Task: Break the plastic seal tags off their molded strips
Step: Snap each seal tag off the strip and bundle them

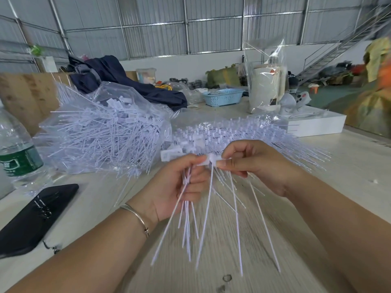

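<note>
Bare forearms reach over a pale wooden table [349, 166] as the left hand [175, 187] curls its fingers round a bundle of loose white seal tags [186, 218], thumb and forefinger pinching a tag head [208, 161] — the right hand [251, 166] pinches the same head from the other side. Tails still joined on a molded strip [239, 208] fan down below the right fingertips. Beyond the fingers lie a bagged heap of tags [105, 132] and stacked strips [232, 132] — a water bottle [17, 153] and dark phone case [38, 216] sit left of them.
</note>
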Demonstrator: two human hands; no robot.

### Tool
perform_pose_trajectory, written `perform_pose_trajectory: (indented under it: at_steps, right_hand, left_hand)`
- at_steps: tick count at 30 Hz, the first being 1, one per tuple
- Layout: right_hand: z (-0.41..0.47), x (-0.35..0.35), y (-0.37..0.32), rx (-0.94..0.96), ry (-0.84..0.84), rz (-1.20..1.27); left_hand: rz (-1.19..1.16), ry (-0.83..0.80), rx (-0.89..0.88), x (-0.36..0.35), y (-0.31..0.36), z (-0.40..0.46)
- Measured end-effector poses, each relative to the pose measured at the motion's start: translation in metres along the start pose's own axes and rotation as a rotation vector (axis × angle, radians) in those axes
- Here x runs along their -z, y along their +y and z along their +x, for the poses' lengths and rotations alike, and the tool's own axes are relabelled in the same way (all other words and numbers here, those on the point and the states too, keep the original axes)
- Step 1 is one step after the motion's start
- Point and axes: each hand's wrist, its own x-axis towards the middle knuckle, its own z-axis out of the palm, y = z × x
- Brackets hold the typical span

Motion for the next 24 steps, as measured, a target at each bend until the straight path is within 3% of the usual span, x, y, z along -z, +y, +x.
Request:
perform_pose_trajectory:
  at_steps: [6, 16, 24]
  right_hand:
    - [0.001, 0.007, 0.002, 0.012, 0.084, -0.040]
    - [0.001, 0.010, 0.002, 0.042, 0.108, -0.002]
    - [0.001, 0.009, -0.005, -0.002, 0.128, -0.011]
  left_hand:
    - [0.188, 0.175, -0.031, -0.010, -0.007, 0.001]
    - [0.234, 0.212, -0.110, -0.007, -0.006, 0.001]
    - [0.404, 0.243, -0.093, -0.013, -0.006, 0.000]
